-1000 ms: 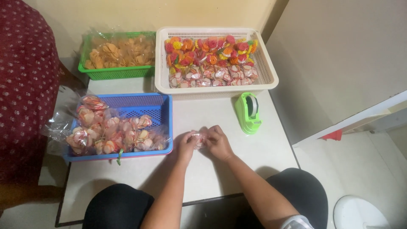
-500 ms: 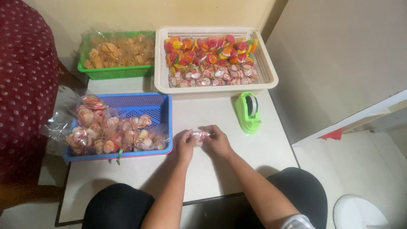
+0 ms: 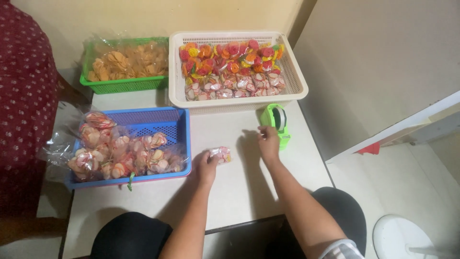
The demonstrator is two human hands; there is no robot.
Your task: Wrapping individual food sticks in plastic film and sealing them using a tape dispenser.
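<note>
The right hand (image 3: 268, 140) is leaving the small packet (image 3: 221, 154) and reaching, fingers loose, for the green tape dispenser (image 3: 275, 122), while the left hand (image 3: 207, 165) is pinching it on the table (image 3: 230, 192)

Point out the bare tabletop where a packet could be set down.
Bare: the white tabletop between both forearms, and the strip below the blue plastic basket. Crowded: around the green tape dispenser, by the right hand.

A pale table (image 3: 249, 192) carries three baskets, a green tape dispenser (image 3: 275, 122) and a snack packet (image 3: 220, 154).
</note>
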